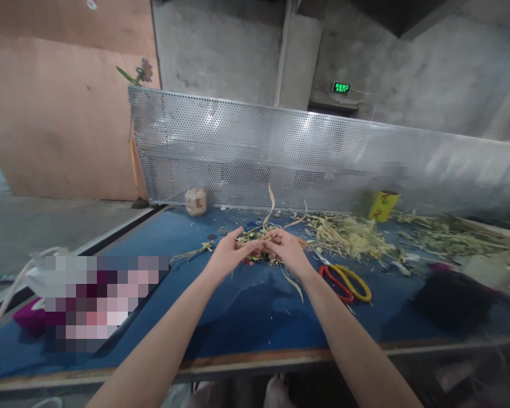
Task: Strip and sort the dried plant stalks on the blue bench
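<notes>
My left hand and my right hand meet over the middle of the blue table. Their fingers are closed in a pinch on a bundle of dried plant strips, greenish to straw-coloured. Long pale strips stick up and out of the bundle, and part of it is hidden behind my fingers. Just right of my right forearm lies a pair of scissors with one red and one yellow handle, its blades pointing toward the bundle. A thin tuft of stalks rests left of my left hand.
Loose dry strips pile up at the right. A yellow can-like object and a whitish jar-shaped object stand near the perforated metal panel. A dark blurred object lies right; a pixelated flat item lies left.
</notes>
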The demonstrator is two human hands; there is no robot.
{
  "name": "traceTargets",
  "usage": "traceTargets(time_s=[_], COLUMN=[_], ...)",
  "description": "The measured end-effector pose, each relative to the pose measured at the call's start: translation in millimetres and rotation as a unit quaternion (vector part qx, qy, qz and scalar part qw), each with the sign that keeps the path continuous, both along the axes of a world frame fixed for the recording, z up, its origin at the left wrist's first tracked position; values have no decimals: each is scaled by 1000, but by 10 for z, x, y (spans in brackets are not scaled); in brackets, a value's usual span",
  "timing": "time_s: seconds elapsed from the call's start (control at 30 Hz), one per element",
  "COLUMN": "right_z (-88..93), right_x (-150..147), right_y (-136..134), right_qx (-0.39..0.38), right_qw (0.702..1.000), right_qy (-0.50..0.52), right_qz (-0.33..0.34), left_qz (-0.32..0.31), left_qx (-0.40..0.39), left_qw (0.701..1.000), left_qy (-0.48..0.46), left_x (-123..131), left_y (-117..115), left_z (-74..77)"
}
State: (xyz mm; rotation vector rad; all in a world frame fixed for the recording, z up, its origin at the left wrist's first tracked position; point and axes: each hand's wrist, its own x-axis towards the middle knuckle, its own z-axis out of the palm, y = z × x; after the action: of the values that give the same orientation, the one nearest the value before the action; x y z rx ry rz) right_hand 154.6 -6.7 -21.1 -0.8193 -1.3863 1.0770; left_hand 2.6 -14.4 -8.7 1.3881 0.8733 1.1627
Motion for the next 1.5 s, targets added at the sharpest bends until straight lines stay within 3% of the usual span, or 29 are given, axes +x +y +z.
traceTargets(time_s=[0.13,0.3,0.67,0.9,0.97,1.23,1.5], right_z=[2,5,52,72,68,109,108], right_x=[-14,3,81,52,29,-39,-18], right_y=[-12,-9,18,-43,-57,-130,-166], right_qx=[-8,-17,-44,-69,-47,36,97], right_qw=[1000,998,988,987,990,995,991], right_qy=[-11,37,137,91,61,-3,-87], right_qz=[17,38,47,113,114,92,21], left_qz=[38,20,-1,73,74,-52,-7], left_qx=[28,58,32,132,156,135,172], left_qw=[999,998,998,981,978,988,981], left_qy=[-23,-23,-55,121,120,50,88], left_x=[4,12,36,2,9,56,21], left_y=[19,1,-45,30,8,-61,-42], left_z=[7,27,38,-32,-11,41,39])
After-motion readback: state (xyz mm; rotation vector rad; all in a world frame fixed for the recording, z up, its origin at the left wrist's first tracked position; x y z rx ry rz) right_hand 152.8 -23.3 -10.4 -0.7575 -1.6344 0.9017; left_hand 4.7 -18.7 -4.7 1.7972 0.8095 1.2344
